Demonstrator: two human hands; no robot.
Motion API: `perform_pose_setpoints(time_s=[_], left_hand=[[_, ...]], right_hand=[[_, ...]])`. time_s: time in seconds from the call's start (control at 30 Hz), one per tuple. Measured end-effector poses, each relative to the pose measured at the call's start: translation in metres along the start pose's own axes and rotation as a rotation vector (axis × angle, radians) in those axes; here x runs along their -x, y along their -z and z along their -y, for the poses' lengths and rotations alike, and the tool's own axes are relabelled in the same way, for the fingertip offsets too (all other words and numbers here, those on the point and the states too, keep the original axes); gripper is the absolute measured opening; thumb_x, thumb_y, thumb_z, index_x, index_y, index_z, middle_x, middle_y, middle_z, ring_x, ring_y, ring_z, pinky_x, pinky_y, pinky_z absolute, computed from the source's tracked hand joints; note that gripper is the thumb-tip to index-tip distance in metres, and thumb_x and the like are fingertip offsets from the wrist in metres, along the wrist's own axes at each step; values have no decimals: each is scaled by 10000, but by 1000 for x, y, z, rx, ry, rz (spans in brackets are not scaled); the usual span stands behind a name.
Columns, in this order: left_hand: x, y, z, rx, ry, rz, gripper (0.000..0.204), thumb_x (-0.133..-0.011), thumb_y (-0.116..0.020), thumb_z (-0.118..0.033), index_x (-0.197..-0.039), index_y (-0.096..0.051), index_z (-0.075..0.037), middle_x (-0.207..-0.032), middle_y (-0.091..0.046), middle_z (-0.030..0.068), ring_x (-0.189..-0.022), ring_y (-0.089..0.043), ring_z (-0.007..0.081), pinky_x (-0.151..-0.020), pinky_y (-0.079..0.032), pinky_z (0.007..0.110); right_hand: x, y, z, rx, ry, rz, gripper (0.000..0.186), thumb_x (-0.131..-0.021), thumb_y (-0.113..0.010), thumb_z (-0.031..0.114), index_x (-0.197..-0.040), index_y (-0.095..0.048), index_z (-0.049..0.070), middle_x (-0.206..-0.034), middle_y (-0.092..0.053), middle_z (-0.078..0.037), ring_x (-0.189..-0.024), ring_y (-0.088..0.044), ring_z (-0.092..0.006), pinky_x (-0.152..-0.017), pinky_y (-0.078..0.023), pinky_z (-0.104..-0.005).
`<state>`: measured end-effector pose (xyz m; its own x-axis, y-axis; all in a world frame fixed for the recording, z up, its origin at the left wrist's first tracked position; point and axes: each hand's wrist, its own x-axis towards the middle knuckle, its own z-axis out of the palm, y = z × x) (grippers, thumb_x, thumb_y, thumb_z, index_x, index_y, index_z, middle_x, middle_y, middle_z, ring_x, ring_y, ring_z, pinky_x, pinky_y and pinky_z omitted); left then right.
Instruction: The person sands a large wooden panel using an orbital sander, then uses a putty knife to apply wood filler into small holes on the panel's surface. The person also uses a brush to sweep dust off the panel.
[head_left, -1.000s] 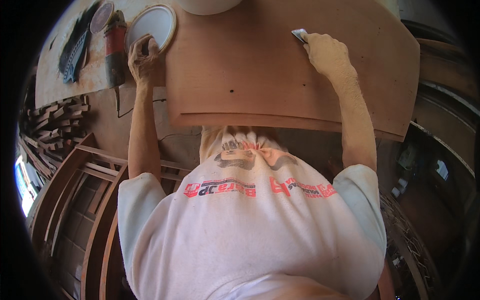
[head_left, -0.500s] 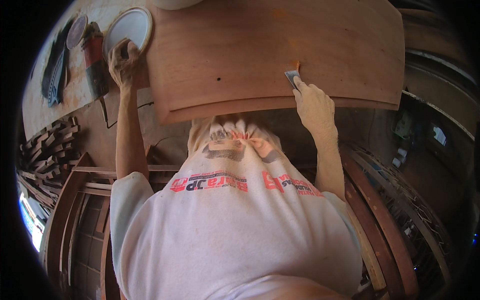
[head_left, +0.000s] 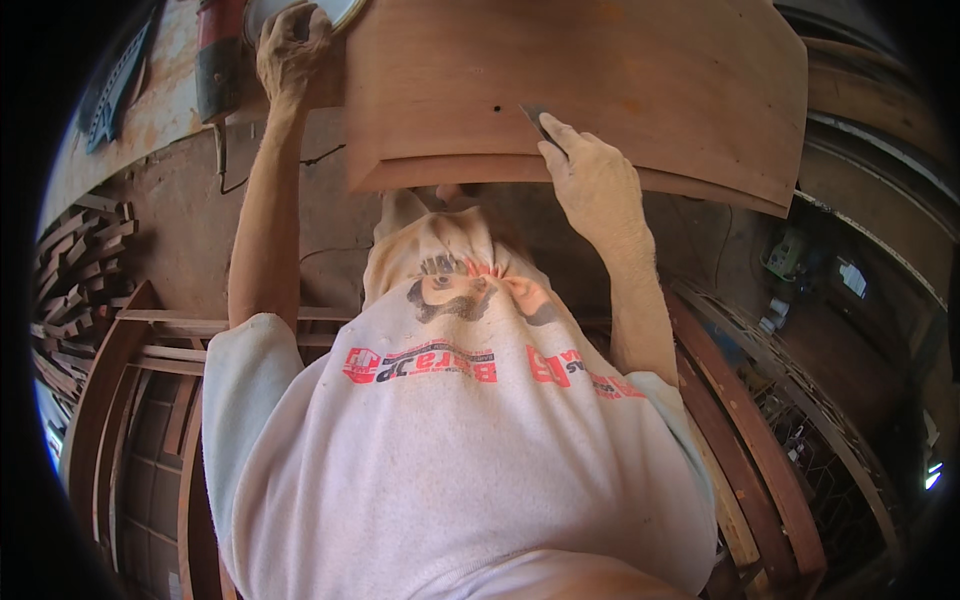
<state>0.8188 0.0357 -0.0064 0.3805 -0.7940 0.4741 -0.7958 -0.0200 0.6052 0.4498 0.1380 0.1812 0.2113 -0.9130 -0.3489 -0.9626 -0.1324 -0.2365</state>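
My right hand (head_left: pixel 597 180) grips a small putty knife (head_left: pixel 534 121), its flat grey blade tilted over a brown wooden panel (head_left: pixel 430 60). The blade is just right of a small dark hole (head_left: pixel 497 108) in the panel. A faint orange smear (head_left: pixel 632 103) shows on the wood farther right. Left of the panel, my left hand (head_left: pixel 293 52) has its fingers curled on the near rim of a round white lid (head_left: pixel 345 14), which the upper picture edge partly cuts off. The fingertips are partly hidden.
A red and black power tool (head_left: pixel 218 70) lies on the worktop left of the lid, its cord hanging down. Beyond it is a blue-black tool (head_left: pixel 115 95). Stacked wood offcuts (head_left: pixel 85 260) and wooden frames (head_left: pixel 150 380) stand lower left; more frames (head_left: pixel 740 430) are at right.
My right hand has moved the putty knife left across the panel, close to the dark hole. My left hand stays at the lid. The whole view has shifted, cutting off more of the lid.
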Motion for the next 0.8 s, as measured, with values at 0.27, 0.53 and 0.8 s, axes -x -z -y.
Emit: perform_pose_setpoints(time_s=[0.27,0.53,0.8], left_hand=[[4,8,-19,112,-3,-50,162,-941,-713,-178,-1052,-717,-61,-1054,-697,145,-964,-700,325,-858,-554,419],[-1,5,-18,143,12,-48,163,-940,-712,-184,-1042,-712,-57,-1118,-706,160,-995,-700,344,-877,-559,433],[-1,8,-25,202,14,-37,177,-946,-702,-188,-1041,-707,-40,-1109,-714,183,-994,-698,358,-879,-556,445]], right_hand=[[9,-34,38,56,34,43,441,-1061,-589,285,-1458,-601,92,-1011,-726,-196,-933,-724,-414,-837,-571,-522],[3,-37,31,-49,37,-137,413,-1064,-582,265,-1414,-620,48,-1014,-741,-225,-960,-732,-412,-851,-569,-529],[1,-68,42,-9,-16,-116,428,-1068,-582,288,-1416,-616,41,-1012,-736,-229,-973,-726,-421,-860,-565,-534]])
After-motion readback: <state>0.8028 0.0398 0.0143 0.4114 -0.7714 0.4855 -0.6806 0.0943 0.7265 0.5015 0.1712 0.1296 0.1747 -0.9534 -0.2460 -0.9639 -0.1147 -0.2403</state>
